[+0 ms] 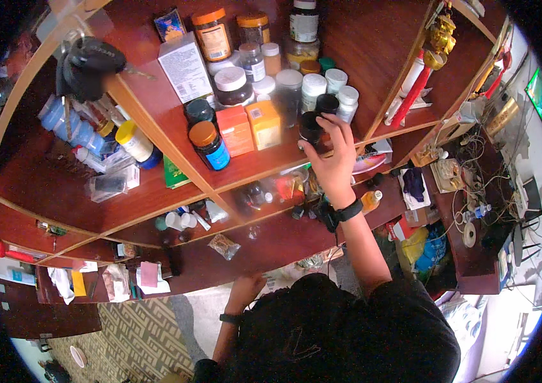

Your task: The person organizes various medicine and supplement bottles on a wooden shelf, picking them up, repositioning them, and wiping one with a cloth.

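**Right hand on the black jar!**

Here's the right hand [333, 167], thumb and fingers curved about a black jar [310, 127] at the near edge of the shelf [252, 177]; touching, yes, but whether they're clamped on it I can't tell! Just beyond, white-capped bottles [347, 102] crowd the far right side. Look left: a yellow box [263, 124], an orange box [236, 131], then an orange-capped bottle [210, 148]. And the left hand [247, 292]? Low on the near side, fingers curled in; whether anything's inside, I can't tell!
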